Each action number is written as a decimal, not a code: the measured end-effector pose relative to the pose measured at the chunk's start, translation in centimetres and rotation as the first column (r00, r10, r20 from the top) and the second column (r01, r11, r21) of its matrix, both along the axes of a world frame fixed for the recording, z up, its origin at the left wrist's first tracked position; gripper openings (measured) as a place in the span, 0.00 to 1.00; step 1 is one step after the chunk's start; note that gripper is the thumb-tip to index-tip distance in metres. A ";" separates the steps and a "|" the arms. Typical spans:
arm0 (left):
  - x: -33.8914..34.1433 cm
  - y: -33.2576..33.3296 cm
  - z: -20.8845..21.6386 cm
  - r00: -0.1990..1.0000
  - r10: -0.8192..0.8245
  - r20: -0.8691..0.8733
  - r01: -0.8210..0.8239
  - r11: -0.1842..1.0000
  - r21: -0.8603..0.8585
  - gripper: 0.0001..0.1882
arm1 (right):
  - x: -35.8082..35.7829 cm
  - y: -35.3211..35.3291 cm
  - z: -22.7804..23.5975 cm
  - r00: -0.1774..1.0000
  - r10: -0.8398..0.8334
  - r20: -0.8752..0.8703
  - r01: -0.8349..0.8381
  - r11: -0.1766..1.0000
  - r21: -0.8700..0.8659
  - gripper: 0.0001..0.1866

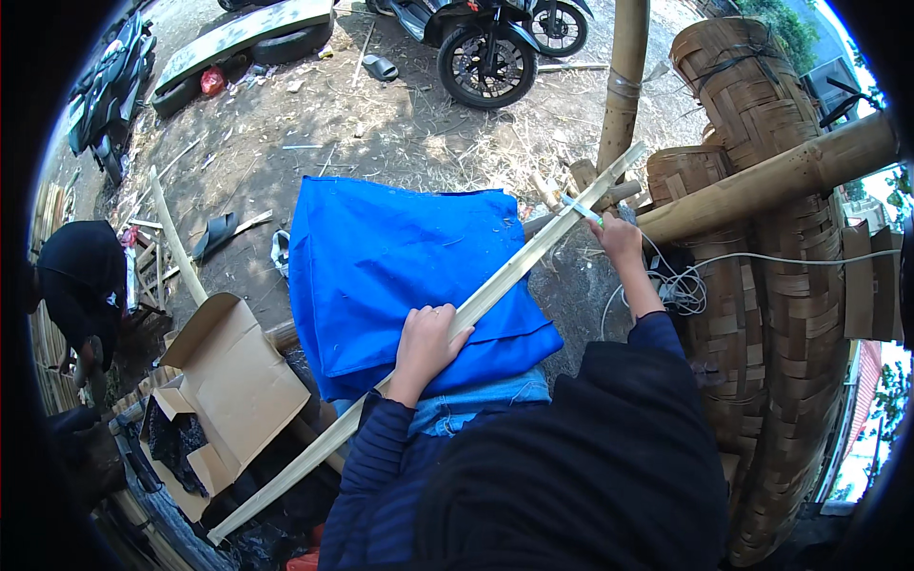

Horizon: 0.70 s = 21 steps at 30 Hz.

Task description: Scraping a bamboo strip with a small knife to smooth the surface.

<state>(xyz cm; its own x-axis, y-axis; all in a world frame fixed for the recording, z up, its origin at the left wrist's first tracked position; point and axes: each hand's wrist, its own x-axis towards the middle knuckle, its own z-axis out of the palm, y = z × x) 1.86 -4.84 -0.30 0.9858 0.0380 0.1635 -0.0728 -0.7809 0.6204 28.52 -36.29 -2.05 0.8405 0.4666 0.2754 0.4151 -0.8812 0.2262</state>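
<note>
A long pale bamboo strip [522,265] runs slantwise across my lap, from the lower left up to the far right. My left hand [426,347] is closed around its middle. In my right hand [620,242], near the strip's far end, is a knife [575,205] with a light handle. Its blade lies against the strip. A blue cloth [400,266] covers my lap under the strip, and blue denim shows below the cloth's near edge.
An opened cardboard box [238,381] stands at left, with a bent-over person [81,276] beyond it. Bamboo poles [762,181] and rolled woven bamboo [743,314] stand at right beside a coiled cable [683,290]. Motorbikes [486,59] are parked farther off.
</note>
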 end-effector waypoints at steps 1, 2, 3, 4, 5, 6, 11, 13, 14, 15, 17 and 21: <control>0.2 0.1 0.0 1.000 0.005 -0.010 -0.005 1.000 0.000 0.17 | 0.4 0.1 0.2 1.000 0.015 -0.020 -0.015 1.000 -0.011 0.26; 0.1 0.0 0.4 1.000 0.013 -0.016 -0.013 1.000 0.010 0.17 | 0.7 0.1 0.5 0.997 -0.019 -0.074 0.018 1.000 -0.014 0.28; 0.2 0.1 0.5 1.000 0.007 -0.009 -0.006 1.000 0.013 0.17 | 1.7 -0.5 0.2 0.987 -0.157 -0.037 0.158 0.987 0.032 0.29; -0.1 0.2 0.6 0.999 -0.004 -0.036 0.004 1.000 0.012 0.17 | 2.6 -1.7 0.4 0.956 -0.294 -0.008 0.293 0.952 0.085 0.31; -0.3 0.1 0.3 0.998 -0.007 -0.062 0.008 1.000 0.005 0.17 | 4.1 -5.1 1.6 0.836 -0.548 -0.025 0.545 0.824 0.156 0.34; -0.8 0.6 -0.1 0.999 -0.001 -0.048 0.001 1.000 -0.014 0.18 | 4.9 -7.8 3.6 0.803 -0.594 -0.043 0.596 0.798 0.088 0.34; -1.3 0.8 0.2 0.998 0.018 -0.064 -0.022 0.998 -0.063 0.18 | 3.4 -3.4 6.9 0.958 -0.285 0.024 0.277 0.946 0.167 0.30; -1.4 0.7 0.4 0.997 0.037 -0.074 -0.043 0.996 -0.073 0.18 | 0.9 0.7 6.2 0.976 -0.212 -0.045 0.214 0.917 0.337 0.29; -0.8 0.7 0.3 0.996 0.015 -0.093 -0.021 0.998 -0.067 0.18 | -0.4 1.2 5.8 0.987 -0.153 -0.054 0.162 0.914 0.371 0.28; -0.2 0.5 -0.1 0.993 -0.007 -0.114 0.000 0.998 -0.059 0.18 | -1.6 1.6 5.2 0.994 -0.091 -0.063 0.109 0.907 0.406 0.28; -0.7 0.7 0.1 0.991 -0.014 -0.134 0.008 0.999 -0.045 0.18 | -4.0 3.4 4.2 0.993 0.045 -0.114 -0.003 0.940 0.340 0.26; -0.4 0.9 0.7 0.991 0.003 -0.131 -0.014 0.997 -0.082 0.18 | -5.8 5.1 1.5 0.961 0.227 -0.159 -0.168 0.933 0.318 0.23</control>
<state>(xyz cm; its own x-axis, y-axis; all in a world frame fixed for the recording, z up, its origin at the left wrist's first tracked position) 1.42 -3.97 0.39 0.9981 0.0546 0.0290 0.0198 -0.7268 0.6865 22.68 -31.17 -0.55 0.7901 0.5493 0.2720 0.5966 -0.7911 -0.1353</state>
